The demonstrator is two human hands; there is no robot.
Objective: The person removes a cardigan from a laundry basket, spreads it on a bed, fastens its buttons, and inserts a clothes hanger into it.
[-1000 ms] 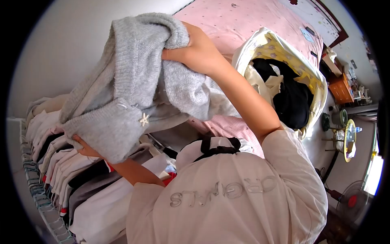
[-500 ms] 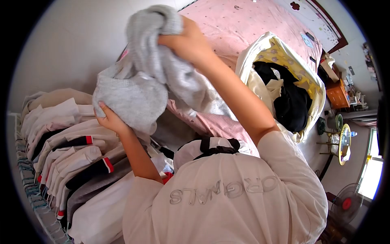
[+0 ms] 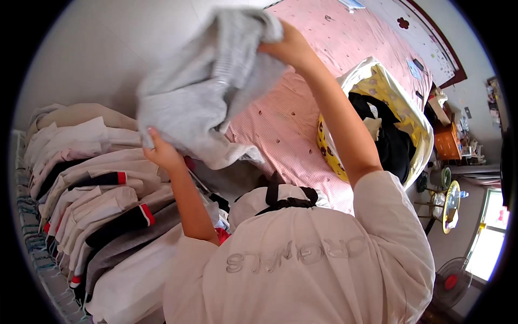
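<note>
A fuzzy grey sweater (image 3: 189, 102), blurred in places by motion, hangs between my two raised hands. My left hand (image 3: 163, 154) pinches its lower left edge, thumb pointing up. Higher and to the right, my right hand (image 3: 291, 46) grips a bunched part of the knit near the top of the view. Part of the garment dangles between the hands, its lower end over the side of the pink bed (image 3: 280, 124).
Many garments on hangers (image 3: 102, 183) fill a rack at the left. A yellow-lined basket (image 3: 426, 132) holding dark and cream clothes leans by the bed. Farther right are a small round table (image 3: 452, 205), a fan (image 3: 452, 281) and a wooden cabinet (image 3: 447, 141).
Both hands have shifted right since the previous frame, my right hand the more, and the sweater is spread wider between them. The starfish-shaped ornament seen a second ago no longer shows.
</note>
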